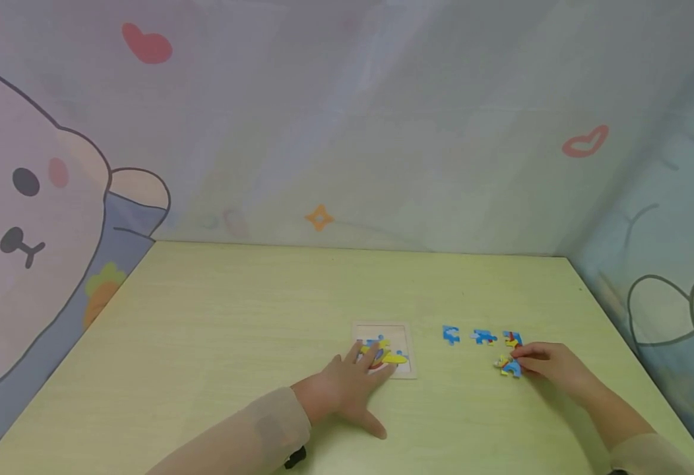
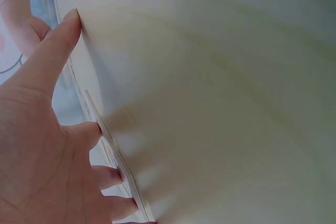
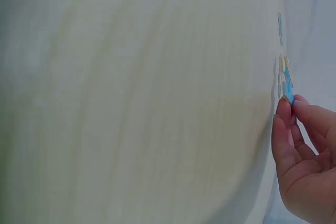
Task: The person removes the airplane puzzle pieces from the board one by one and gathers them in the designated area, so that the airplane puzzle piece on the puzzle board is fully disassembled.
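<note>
My left hand [image 1: 347, 389] lies spread, its fingers straight over the near left part of a square wooden puzzle tray [image 1: 412, 356] and its thumb out to the side. Yellow and blue puzzle pieces [image 1: 393, 358] lie inside the tray, partly hidden by those fingers. In the left wrist view, the fingertips are right at the tray's edge [image 2: 119, 153]. Further right, my right hand [image 1: 551, 366] pinches a blue and yellow jigsaw piece [image 1: 510, 367] between thumb and finger. The right wrist view shows this piece [image 3: 288, 85] tilted up from the fingertips.
Three loose jigsaw pieces lie in a row right of the tray: a blue one [image 1: 450, 334], a blue one with a little red [image 1: 483, 337] and a blue, red and yellow one [image 1: 510, 338] close by the right hand. A printed curtain [image 1: 382, 132] stands behind the pale table [image 1: 234, 310].
</note>
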A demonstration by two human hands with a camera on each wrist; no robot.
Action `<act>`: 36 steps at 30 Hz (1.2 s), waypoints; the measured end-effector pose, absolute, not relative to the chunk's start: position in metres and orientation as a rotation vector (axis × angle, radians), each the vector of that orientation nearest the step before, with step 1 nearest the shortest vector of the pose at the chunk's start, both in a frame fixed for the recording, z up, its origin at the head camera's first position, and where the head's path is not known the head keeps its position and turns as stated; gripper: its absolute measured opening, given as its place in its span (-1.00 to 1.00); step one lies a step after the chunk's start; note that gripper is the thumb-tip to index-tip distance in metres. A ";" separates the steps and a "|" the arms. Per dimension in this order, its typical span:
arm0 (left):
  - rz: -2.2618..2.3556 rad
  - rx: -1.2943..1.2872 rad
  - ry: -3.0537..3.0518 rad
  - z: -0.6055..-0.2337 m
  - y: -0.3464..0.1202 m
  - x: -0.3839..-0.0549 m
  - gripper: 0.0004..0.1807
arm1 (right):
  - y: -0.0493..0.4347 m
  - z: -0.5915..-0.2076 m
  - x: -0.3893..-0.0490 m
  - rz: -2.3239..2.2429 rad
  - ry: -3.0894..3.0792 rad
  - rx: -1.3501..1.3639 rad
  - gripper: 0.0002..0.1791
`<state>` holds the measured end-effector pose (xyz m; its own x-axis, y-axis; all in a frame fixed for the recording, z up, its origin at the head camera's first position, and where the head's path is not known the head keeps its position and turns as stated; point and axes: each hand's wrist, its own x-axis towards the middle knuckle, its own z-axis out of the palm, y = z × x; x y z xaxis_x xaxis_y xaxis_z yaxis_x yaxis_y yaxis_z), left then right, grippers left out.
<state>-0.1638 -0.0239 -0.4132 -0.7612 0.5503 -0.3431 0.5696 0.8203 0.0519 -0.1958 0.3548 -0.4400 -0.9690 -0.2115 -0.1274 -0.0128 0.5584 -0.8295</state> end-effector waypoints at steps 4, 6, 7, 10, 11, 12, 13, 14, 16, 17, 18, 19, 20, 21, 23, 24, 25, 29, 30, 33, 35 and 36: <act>-0.077 0.847 2.660 -0.413 -0.024 -0.164 0.12 | 0.361 -0.441 -0.198 -1.331 2.614 -0.161 -0.70; -0.074 0.849 2.663 -0.413 -0.024 -0.164 0.12 | 0.364 -0.442 -0.198 -1.322 2.628 -0.160 -0.70; -0.074 0.851 2.664 -0.413 -0.025 -0.164 0.12 | 0.365 -0.442 -0.199 -1.317 2.637 -0.158 -0.71; -0.072 0.855 2.668 -0.415 -0.025 -0.164 0.12 | 0.367 -0.443 -0.198 -1.309 2.650 -0.163 -0.72; -0.070 0.856 2.669 -0.415 -0.025 -0.164 0.12 | 0.368 -0.443 -0.198 -1.304 2.655 -0.163 -0.72; -0.070 0.857 2.670 -0.415 -0.025 -0.163 0.12 | 0.369 -0.443 -0.198 -1.297 2.662 -0.168 -0.73; -0.070 0.857 2.670 -0.415 -0.025 -0.163 0.12 | 0.369 -0.443 -0.197 -1.289 2.666 -0.169 -0.73; -0.069 0.857 2.670 -0.416 -0.025 -0.163 0.12 | 0.370 -0.443 -0.197 -1.280 2.669 -0.171 -0.73; -0.070 0.856 2.670 -0.415 -0.024 -0.163 0.12 | 0.371 -0.443 -0.197 -1.257 2.682 -0.173 -0.73; -0.071 0.857 2.672 -0.416 -0.024 -0.163 0.12 | 0.371 -0.442 -0.197 -1.251 2.685 -0.170 -0.73; -0.071 0.855 2.673 -0.416 -0.024 -0.163 0.12 | 0.372 -0.443 -0.197 -1.246 2.686 -0.168 -0.73; -0.073 0.856 2.675 -0.416 -0.024 -0.163 0.12 | 0.372 -0.443 -0.198 -1.237 2.689 -0.165 -0.73; -0.074 0.856 2.677 -0.416 -0.024 -0.164 0.12 | 0.372 -0.443 -0.198 -1.231 2.691 -0.164 -0.73; -0.075 0.856 2.678 -0.416 -0.024 -0.164 0.12 | 0.372 -0.443 -0.198 -1.227 2.691 -0.166 -0.73; -0.077 0.855 2.680 -0.417 -0.025 -0.164 0.12 | 0.371 -0.442 -0.198 -1.213 2.694 -0.172 -0.74; -0.078 0.855 2.681 -0.417 -0.025 -0.165 0.13 | 0.371 -0.441 -0.198 -1.202 2.696 -0.176 -0.74; -0.077 0.856 2.681 -0.417 -0.025 -0.165 0.13 | 0.370 -0.440 -0.198 -1.186 2.704 -0.182 -0.75; -0.072 0.858 2.679 -0.418 -0.025 -0.165 0.13 | 0.371 -0.437 -0.197 -1.105 2.750 -0.193 -0.76; -0.070 0.858 2.678 -0.418 -0.025 -0.165 0.13 | 0.371 -0.437 -0.197 -1.093 2.756 -0.193 -0.77; -0.073 0.858 2.675 -0.417 -0.025 -0.165 0.13 | 0.372 -0.437 -0.197 -1.081 2.760 -0.193 -0.77; -0.070 0.855 2.672 -0.416 -0.025 -0.164 0.13 | 0.371 -0.436 -0.197 -1.064 2.772 -0.202 -0.77; -0.069 0.853 2.672 -0.415 -0.025 -0.164 0.13 | 0.371 -0.436 -0.196 -1.054 2.777 -0.208 -0.78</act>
<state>-0.1638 -0.0252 -0.4153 -0.7643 0.5548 -0.3286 0.5711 0.8191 0.0545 -0.1964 0.3710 -0.4356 -0.9769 -0.1871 -0.1028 -0.0718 0.7413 -0.6673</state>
